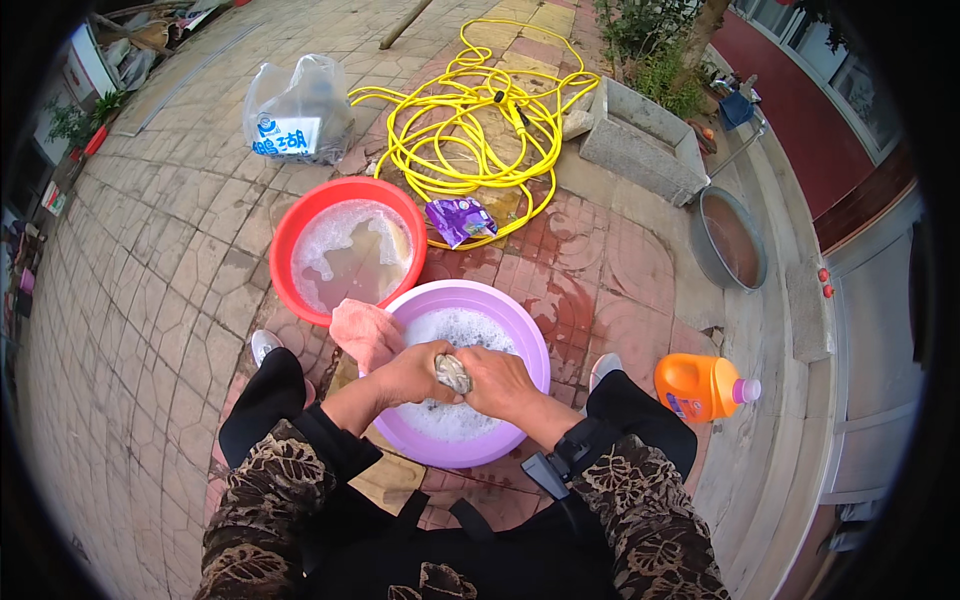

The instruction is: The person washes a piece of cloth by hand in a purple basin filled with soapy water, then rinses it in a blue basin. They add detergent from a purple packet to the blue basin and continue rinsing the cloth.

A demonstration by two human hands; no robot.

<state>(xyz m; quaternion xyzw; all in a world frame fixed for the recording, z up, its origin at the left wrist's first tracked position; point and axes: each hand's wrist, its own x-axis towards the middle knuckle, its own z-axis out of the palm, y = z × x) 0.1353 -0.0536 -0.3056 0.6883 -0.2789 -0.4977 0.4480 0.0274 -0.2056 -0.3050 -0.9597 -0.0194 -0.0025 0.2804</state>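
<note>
Above a purple plastic basin, my left hand and my right hand grip a bunched, wet, greyish-white cloth between them. Most of the cloth is hidden inside my fists. White suds float on the water in the basin below. A pink towel hangs over the basin's left rim, just past my left hand. Touching the purple basin at its upper left is a red basin, which holds cloudy, foamy water and a pale thing partly under the surface.
A yellow hose lies coiled ahead, with a purple packet at its near edge. A plastic bag stands left of it. An orange detergent jug lies at right. Beyond are a stone trough and a metal tub.
</note>
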